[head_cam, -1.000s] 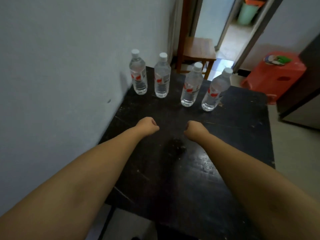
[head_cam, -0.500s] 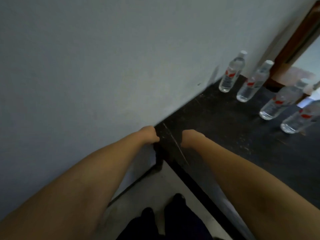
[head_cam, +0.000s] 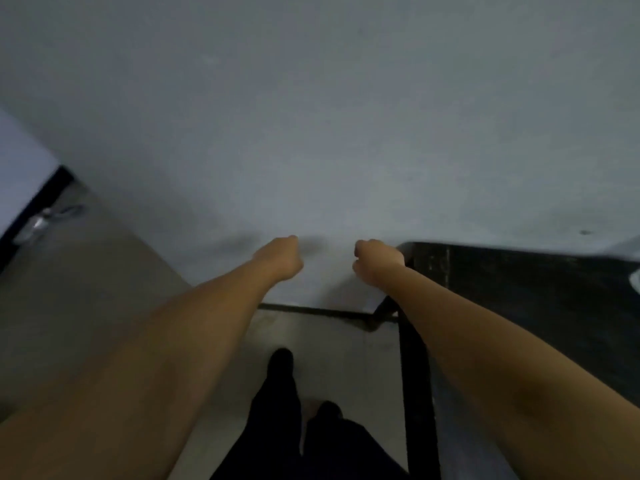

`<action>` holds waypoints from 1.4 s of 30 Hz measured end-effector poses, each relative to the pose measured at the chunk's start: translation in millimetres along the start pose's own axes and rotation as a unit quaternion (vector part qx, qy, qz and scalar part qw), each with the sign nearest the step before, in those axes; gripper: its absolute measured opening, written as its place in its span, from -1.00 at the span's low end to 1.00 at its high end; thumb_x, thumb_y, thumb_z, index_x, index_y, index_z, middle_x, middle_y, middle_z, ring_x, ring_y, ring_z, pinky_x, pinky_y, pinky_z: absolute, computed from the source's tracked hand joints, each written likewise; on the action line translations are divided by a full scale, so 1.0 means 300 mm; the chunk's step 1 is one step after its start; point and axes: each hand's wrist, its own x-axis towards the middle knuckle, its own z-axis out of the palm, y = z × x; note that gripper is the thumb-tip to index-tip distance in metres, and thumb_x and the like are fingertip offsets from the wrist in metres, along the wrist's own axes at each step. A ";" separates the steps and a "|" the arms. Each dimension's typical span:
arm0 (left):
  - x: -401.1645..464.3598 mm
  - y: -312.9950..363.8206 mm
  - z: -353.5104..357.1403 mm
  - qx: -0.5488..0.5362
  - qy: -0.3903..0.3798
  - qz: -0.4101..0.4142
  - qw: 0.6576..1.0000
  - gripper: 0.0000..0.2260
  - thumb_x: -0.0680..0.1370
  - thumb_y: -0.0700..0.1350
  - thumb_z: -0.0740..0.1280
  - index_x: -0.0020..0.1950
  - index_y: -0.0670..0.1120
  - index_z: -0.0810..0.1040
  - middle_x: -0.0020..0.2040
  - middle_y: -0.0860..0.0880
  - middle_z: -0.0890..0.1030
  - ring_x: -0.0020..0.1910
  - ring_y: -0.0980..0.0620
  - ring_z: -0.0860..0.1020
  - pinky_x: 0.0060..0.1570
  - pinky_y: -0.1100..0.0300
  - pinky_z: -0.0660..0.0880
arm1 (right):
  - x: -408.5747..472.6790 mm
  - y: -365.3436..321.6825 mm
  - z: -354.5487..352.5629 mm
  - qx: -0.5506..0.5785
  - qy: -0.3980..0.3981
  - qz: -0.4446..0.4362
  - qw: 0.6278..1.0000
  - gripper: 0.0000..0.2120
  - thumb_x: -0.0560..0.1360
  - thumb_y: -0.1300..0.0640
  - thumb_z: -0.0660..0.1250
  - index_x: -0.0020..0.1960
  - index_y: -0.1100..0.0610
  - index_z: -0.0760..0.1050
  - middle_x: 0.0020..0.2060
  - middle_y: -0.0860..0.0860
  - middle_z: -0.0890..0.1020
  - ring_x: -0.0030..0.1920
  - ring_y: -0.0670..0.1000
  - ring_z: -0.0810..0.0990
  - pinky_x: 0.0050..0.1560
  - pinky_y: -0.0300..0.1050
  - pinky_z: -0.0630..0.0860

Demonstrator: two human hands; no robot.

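Both arms reach out in the middle of the frame. The left hand point(head_cam: 282, 259) is curled into a fist and holds nothing. The right hand point(head_cam: 375, 263) is a fist too, with nothing in it. The black bench point(head_cam: 536, 299) is at the right of the frame, and the right hand is just beside its corner. A grey wall point(head_cam: 311, 116) fills the top. The floor point(head_cam: 86, 289) and dark trouser legs point(head_cam: 311, 441) are at the bottom.
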 end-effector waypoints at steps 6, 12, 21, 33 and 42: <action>-0.277 -0.240 0.132 -0.067 0.030 -0.103 0.992 -0.66 0.58 -0.15 0.21 0.36 -0.16 0.37 0.32 -0.17 0.45 0.26 -0.14 0.46 0.20 0.08 0.40 | -0.052 -0.283 0.109 -0.079 -0.020 -0.139 0.987 -0.71 0.61 0.17 0.10 0.30 0.15 0.40 0.23 0.13 0.49 0.17 0.15 0.52 0.07 -0.05 0.46; -0.585 -0.556 0.190 -0.143 0.100 -0.247 0.953 -0.68 0.58 -0.17 0.19 0.32 -0.21 0.43 0.30 -0.22 0.48 0.29 -0.18 0.46 0.25 0.03 0.38 | -0.185 -0.646 0.177 -0.146 -0.023 -0.276 0.950 -0.70 0.59 0.17 0.12 0.30 0.14 0.41 0.24 0.11 0.49 0.21 0.12 0.51 0.10 -0.06 0.44; -1.245 -0.948 0.467 -0.238 0.117 -0.419 0.869 -0.69 0.57 -0.18 0.18 0.28 -0.23 0.46 0.29 -0.22 0.49 0.26 -0.18 0.48 0.19 0.08 0.44 | -0.628 -1.197 0.486 -0.214 -0.046 -0.451 0.865 -0.73 0.55 0.21 0.16 0.20 0.17 0.50 0.17 0.15 0.57 0.18 0.17 0.56 0.11 -0.03 0.48; -1.939 -1.127 0.841 -0.351 0.202 -0.597 0.693 -0.68 0.56 -0.15 0.25 0.29 -0.21 0.42 0.28 -0.21 0.48 0.25 -0.16 0.47 0.19 0.09 0.43 | -1.284 -1.659 0.841 -0.322 -0.056 -0.656 0.680 -0.76 0.56 0.16 0.17 0.17 0.17 0.51 0.17 0.16 0.57 0.18 0.20 0.56 0.08 -0.02 0.50; -2.373 -1.100 1.096 -0.420 0.210 -0.724 0.506 -0.65 0.54 -0.13 0.26 0.31 -0.18 0.43 0.29 -0.21 0.49 0.26 -0.18 0.48 0.17 0.07 0.44 | -1.748 -1.883 1.073 -0.408 -0.069 -0.758 0.504 -0.69 0.60 0.17 0.12 0.28 0.17 0.48 0.24 0.15 0.54 0.25 0.17 0.53 0.16 -0.02 0.47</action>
